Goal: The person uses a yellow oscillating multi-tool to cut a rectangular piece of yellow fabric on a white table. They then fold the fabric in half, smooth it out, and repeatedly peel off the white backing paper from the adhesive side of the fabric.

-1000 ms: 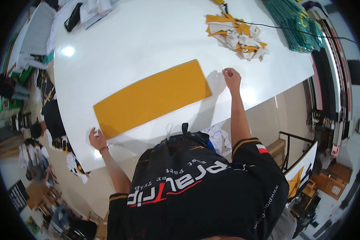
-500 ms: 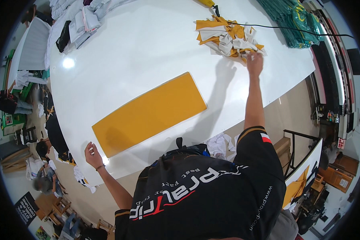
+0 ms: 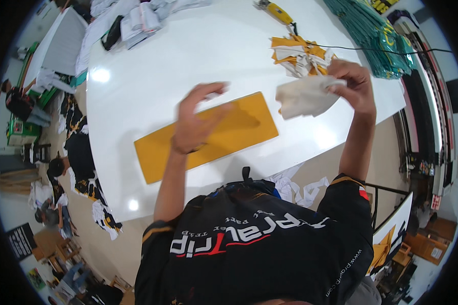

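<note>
A whitish fabric piece (image 3: 306,96) hangs from my right hand (image 3: 355,85), pinched between thumb and fingers; a little yellow shows at its left edge. Behind it lies a loose heap of yellow and white fabric pieces (image 3: 301,55). Slightly blurred, my left hand (image 3: 198,114) hovers over the flat yellow fabric panel (image 3: 244,122), fingers apart and holding nothing. The panel rests slantwise on the white table and my left hand and wrist hide part of it.
A yellow corded power tool (image 3: 277,12) lies past the heap on the white table (image 3: 122,112), its black cable running right. Green bagged goods (image 3: 371,43) are stacked at the far right. Folded white garments (image 3: 140,23) sit far left. Other people work beyond the table's left side.
My right hand has lifted a whitish fabric piece off the heap and drawn it nearer. My left hand has moved from the panel's lower left corner to above its middle.
</note>
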The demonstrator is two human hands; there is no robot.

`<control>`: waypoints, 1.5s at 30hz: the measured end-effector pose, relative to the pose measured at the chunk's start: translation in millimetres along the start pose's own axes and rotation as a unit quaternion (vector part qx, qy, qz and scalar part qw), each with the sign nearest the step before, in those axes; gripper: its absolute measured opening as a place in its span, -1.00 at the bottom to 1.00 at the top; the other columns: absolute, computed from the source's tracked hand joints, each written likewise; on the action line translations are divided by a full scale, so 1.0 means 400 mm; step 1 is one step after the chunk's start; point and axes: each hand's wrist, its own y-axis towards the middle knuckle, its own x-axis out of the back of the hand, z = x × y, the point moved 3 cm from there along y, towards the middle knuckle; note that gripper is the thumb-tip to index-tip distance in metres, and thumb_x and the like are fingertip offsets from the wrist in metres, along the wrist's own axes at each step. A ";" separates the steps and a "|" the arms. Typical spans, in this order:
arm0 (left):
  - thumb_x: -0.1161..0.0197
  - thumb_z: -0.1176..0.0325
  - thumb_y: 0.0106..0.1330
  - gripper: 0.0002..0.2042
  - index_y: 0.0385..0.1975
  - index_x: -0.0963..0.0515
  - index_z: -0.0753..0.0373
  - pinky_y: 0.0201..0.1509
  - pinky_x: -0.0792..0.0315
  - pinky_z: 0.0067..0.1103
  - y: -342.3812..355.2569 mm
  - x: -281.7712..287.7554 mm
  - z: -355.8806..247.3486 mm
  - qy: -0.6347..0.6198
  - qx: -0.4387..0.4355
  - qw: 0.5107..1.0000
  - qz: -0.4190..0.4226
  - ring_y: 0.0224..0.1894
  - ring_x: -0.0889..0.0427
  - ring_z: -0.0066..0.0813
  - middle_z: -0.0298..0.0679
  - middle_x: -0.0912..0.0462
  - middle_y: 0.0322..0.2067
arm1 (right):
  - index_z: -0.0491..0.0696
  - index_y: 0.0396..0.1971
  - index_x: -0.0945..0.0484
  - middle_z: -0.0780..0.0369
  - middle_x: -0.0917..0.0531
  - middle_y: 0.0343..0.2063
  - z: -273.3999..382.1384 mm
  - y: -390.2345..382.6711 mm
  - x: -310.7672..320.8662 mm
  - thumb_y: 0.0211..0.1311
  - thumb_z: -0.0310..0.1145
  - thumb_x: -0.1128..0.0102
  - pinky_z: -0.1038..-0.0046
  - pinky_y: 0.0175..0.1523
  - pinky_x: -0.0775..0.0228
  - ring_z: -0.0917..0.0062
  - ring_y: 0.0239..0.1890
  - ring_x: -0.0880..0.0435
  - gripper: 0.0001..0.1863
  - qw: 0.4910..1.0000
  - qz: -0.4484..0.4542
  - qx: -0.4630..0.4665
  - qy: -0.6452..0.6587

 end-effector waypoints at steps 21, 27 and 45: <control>-0.46 0.23 0.23 -0.75 -0.36 -0.73 0.34 -0.47 -0.28 -0.63 -0.456 0.299 0.037 0.058 0.266 0.884 0.380 -0.57 -0.42 -0.69 -0.32 -0.61 -0.62 | -0.15 0.00 -0.59 0.35 -0.62 -0.67 -0.083 -0.152 -0.538 0.08 -0.51 -0.47 0.63 -0.48 -0.21 0.77 -0.62 -0.44 -0.56 0.805 0.492 -0.233 0.235; -0.52 0.24 0.05 -0.73 -0.49 -0.68 0.36 -0.51 -0.34 -0.54 -0.522 0.392 0.080 0.107 0.349 0.825 0.431 -0.65 -0.43 -0.53 -0.31 -0.58 -0.67 | -0.15 -0.24 -0.73 0.29 -0.70 -0.58 -0.169 -0.181 -0.523 0.03 -0.39 -0.50 0.57 -0.41 -0.38 0.73 -0.59 -0.50 -0.73 0.839 0.488 -0.239 -0.027; -0.21 0.63 0.21 -0.73 -0.12 -0.67 0.25 -0.09 -0.58 -0.47 -0.470 0.589 0.169 0.435 0.009 0.848 -0.303 -0.16 -0.74 -0.26 -0.15 -0.73 -0.18 | 0.00 -0.25 -0.72 0.27 -0.51 -0.40 -0.289 -0.070 -0.305 0.19 -0.45 -0.33 0.41 -0.32 -0.36 0.47 -0.47 -0.50 -0.87 0.893 -0.179 -0.075 -0.406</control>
